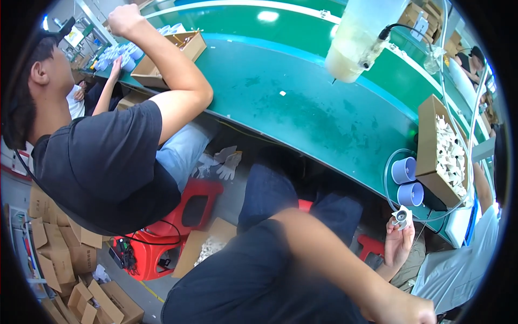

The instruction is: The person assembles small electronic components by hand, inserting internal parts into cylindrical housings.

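My left arm crosses the lower part of the head view, and my left hand (411, 310) is closed at the lower right rim; whatever it may hold is hidden. Beyond it, my right hand (398, 247) holds up a small white plastic part (402, 217) by its edge, fingers pointing upward. That part has pointed flanges around a round, dark-centred opening. Closest to it, at the table's edge, lie two pale blue cylindrical cups, one (404, 170) farther off and the other (410, 194) nearer. A cardboard box (427, 137) filled with similar white parts stands beside them.
A green table (259, 102) runs across the view. Above it hangs a cloudy cylinder (353, 46) with a cable. At left a person in black (108, 156) sits by a red stool (145, 254), near another carton (191, 51). A person in light blue (456, 281) is close at right.
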A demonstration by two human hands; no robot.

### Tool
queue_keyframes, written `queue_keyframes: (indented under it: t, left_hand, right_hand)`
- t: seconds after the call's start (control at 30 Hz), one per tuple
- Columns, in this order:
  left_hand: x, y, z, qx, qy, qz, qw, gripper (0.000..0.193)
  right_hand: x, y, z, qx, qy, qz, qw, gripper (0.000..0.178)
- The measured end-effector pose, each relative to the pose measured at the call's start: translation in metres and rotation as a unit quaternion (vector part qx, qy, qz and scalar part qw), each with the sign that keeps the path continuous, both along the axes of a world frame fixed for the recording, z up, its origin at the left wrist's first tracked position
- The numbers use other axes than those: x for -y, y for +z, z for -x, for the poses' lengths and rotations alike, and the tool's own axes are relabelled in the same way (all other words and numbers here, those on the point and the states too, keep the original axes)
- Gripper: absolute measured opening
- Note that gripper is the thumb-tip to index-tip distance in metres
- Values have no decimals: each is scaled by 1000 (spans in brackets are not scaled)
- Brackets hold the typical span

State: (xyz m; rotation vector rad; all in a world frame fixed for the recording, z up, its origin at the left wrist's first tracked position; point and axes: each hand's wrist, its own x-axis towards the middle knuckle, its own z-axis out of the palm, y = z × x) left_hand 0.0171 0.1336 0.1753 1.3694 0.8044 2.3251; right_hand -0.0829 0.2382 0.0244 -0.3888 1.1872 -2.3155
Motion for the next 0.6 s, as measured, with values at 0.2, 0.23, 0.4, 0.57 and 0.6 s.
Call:
queue_keyframes:
  t: [0.2,0.23,0.4,0.57,0.6]
  left_hand:
    - [53,-23,-5,-8,24,164,986,36]
    - [58,-30,-5,-19,17,144,989,34]
    - [101,-104,-16,-50,47,195,978,18]
    - [125,-228,-35,351,237,188,886,20]
    - [129,-267,-38,479,270,64,833,20]
  right_hand:
    - [-3,-8,1,-27,36,12,999,41]
    - [-7,-13,3,-38,58,23,997,40]
    - [9,-8,1,-2,13,38,999,46]
    - [8,-8,-3,-3,27,52,998,50]
    - [9,-9,-6,-4,27,44,999,50]
